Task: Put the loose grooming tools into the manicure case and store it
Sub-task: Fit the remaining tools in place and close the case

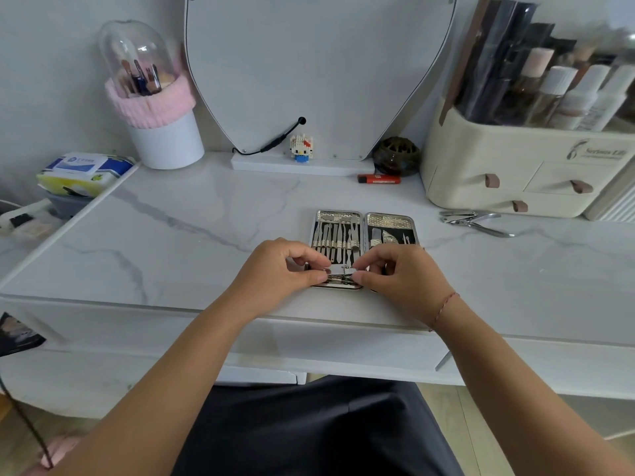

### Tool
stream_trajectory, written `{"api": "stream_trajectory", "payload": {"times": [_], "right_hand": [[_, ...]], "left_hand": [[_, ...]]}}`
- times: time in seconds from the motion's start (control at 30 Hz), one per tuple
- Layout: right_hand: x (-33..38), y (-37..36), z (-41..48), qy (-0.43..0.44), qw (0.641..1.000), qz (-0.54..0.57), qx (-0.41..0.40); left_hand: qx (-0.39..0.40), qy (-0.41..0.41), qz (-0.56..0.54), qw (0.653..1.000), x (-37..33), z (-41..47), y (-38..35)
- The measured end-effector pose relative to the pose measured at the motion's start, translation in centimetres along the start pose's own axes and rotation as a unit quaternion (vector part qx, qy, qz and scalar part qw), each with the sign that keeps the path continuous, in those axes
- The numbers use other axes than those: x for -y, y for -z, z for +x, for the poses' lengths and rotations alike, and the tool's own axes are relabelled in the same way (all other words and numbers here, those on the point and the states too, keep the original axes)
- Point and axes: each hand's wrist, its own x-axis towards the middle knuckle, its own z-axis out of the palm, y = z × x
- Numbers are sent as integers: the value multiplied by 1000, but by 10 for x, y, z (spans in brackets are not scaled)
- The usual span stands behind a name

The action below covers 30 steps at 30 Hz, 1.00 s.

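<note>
Both hands [280, 266] [400, 273] pinch clipper [342, 271], hiding case [364, 231] front.

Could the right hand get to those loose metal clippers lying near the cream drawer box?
Probably yes. The clippers lie in the open on the marble top, right of the open manicure case, with nothing between. But the right hand is busy pinching a small metal tool with the left hand.

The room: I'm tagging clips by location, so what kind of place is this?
Probably a home dressing table. A large mirror stands at the back, a domed holder of makeup brushes on the left, and a cosmetics organizer with bottles on the right.
</note>
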Motion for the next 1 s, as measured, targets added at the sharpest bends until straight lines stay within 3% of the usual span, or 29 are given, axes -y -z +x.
{"api": "stream_trajectory", "payload": {"times": [0.27, 0.33, 0.4, 0.53, 0.7, 1.0], "right_hand": [[0, 8, -2, 4, 999, 35, -4], [-9, 27, 3, 3, 998, 45, -54], [-29, 54, 14, -9, 991, -18, -135], [-82, 100, 30, -117, 956, -129, -236], [-109, 111, 31, -205, 937, -170, -227], [-99, 105, 19, -155, 963, -128, -178]], "left_hand": [[6, -12, -36, 999, 5, 1, -1], [6, -13, -42, 999, 6, 1, -1], [-2, -16, -48, 999, 5, 1, -2], [-32, -64, 23, 997, 7, 10, -8], [53, -125, 151, 979, 10, 16, -18], [72, -138, 180, 971, 13, 16, -21]]}}
